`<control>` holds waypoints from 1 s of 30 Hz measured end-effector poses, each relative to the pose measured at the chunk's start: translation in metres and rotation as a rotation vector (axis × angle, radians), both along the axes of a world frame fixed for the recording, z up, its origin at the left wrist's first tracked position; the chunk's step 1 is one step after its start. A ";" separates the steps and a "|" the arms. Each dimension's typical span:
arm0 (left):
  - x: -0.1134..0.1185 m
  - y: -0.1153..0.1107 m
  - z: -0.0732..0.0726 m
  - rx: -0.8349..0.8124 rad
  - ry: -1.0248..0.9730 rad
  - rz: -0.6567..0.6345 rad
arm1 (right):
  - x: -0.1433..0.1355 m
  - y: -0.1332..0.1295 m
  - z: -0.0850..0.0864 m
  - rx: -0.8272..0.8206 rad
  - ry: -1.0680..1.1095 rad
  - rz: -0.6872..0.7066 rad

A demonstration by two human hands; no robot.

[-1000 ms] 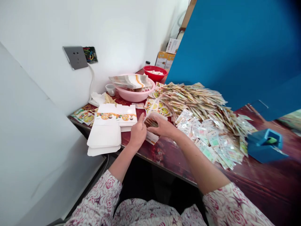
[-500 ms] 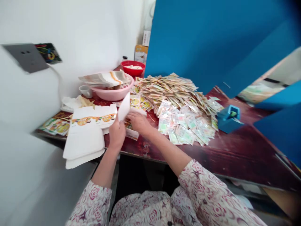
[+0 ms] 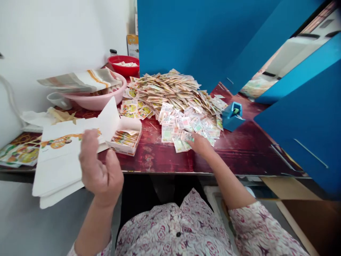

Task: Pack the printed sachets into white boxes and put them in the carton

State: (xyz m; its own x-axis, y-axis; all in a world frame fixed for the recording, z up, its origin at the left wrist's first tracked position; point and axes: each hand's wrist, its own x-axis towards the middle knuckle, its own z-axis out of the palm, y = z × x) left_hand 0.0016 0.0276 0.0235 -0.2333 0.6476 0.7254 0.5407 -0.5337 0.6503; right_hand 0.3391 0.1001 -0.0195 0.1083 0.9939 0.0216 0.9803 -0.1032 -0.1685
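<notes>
While the small open white cardboard box of sachets sits on the dark red wooden table, her right hand rests, fingers seemingly spread, on the pale green sachets; her left hand hovers loosely curled, empty.

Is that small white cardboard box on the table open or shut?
Open: the small white cardboard box has its lid flap raised, showing packets stacked inside.

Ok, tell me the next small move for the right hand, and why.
Probably close the right hand on a few green-and-white sachets and carry them to the open box. Its fingers already rest on the near edge of that pile, the box stands open with its flap up and packets inside, and the left hand hangs empty.
</notes>
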 end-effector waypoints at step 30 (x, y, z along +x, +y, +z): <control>0.105 0.026 -0.061 -0.686 0.170 -0.502 | -0.018 -0.042 -0.002 0.031 0.647 0.350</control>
State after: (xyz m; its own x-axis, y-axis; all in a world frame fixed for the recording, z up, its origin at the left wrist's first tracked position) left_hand 0.1068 0.0540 -0.0378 0.2735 0.9522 0.1361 0.4657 -0.2549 0.8474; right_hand 0.3208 0.0580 -0.0219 -0.2143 0.9726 0.0899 0.6586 0.2118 -0.7220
